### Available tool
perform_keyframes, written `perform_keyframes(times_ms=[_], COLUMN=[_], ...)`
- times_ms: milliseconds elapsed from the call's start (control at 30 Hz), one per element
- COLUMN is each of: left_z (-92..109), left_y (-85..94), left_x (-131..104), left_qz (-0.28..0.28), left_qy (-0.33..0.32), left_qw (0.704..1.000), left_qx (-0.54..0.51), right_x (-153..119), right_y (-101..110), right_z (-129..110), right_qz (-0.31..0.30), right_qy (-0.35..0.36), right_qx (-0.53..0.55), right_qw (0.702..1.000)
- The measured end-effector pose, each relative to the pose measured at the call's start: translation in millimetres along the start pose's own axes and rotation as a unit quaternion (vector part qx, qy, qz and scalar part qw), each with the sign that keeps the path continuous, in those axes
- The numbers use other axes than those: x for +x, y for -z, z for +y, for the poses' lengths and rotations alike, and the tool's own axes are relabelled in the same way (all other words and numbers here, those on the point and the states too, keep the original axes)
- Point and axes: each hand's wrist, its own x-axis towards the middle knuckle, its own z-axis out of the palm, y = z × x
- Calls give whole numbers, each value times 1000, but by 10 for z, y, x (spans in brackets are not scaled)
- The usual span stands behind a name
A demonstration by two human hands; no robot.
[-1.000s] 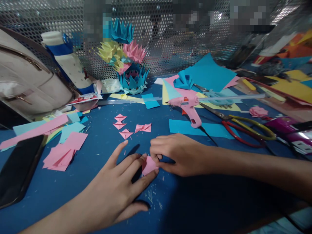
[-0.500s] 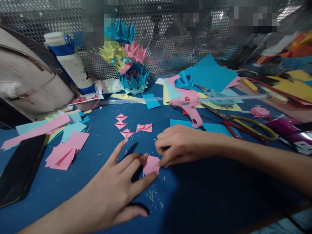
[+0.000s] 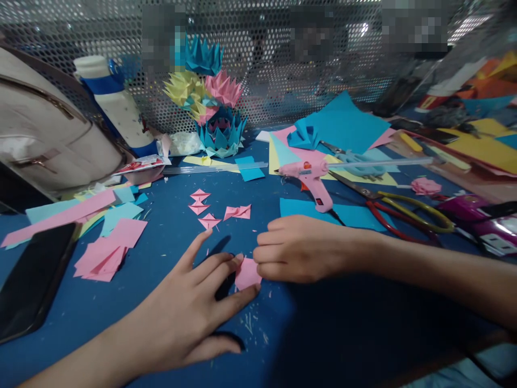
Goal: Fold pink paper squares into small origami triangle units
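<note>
A small pink paper [image 3: 247, 274] with folded corners lies on the blue tabletop between my hands. My left hand [image 3: 197, 304] is open, its fingers spread, with fingertips pressing the paper's left and lower edges. Its index finger reaches up near a folded pink piece [image 3: 209, 221]. My right hand [image 3: 297, 249] is curled closed at the paper's right edge and covers it; the fingertips are hidden beneath. Just beyond are two joined pink folded pieces [image 3: 199, 202] and another folded pink piece [image 3: 237, 212].
A pink glue gun [image 3: 313, 180] and red-and-yellow-handled scissors [image 3: 388, 207] lie beyond my right hand. Pink paper squares [image 3: 109, 256] and a dark phone [image 3: 38, 280] are at the left. Behind stand a bottle [image 3: 117, 105] and paper flowers [image 3: 221, 132] against a perforated metal panel.
My right hand has rolled over, its fingers curling tighter so that knuckles now cover the paper's right corner. My left hand keeps its place on the paper.
</note>
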Motion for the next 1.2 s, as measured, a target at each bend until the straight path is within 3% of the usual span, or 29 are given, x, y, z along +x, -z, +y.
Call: perform_keyframes(times_ms=[133,333,500,833,1000,1200], left_z=[-8,-19,-16,-31,-33,-25], left_y=[-56,-88,-86,-36,-41,-63], left_x=[-17,-31,-22,2,6,3], left_qz=[16,30,28,20,27,10], left_qy=[-2,8,7,-14,-16,2], left_qw=[1000,999,999,1000,1000,1000], left_qx=[-2,-23,-25,1,5,1], right_x=[1,25,71,47,11,-57], right_y=[-61,-87,-55,-43,-68,-5], right_z=[7,9,-2,16,40,146], right_qz=[24,-4,-38,-9,24,15], right_qy=[19,-2,-60,-183,-182,-95], right_qx=[1,30,102,288,309,288], right_qw=[1000,1000,992,940,933,953])
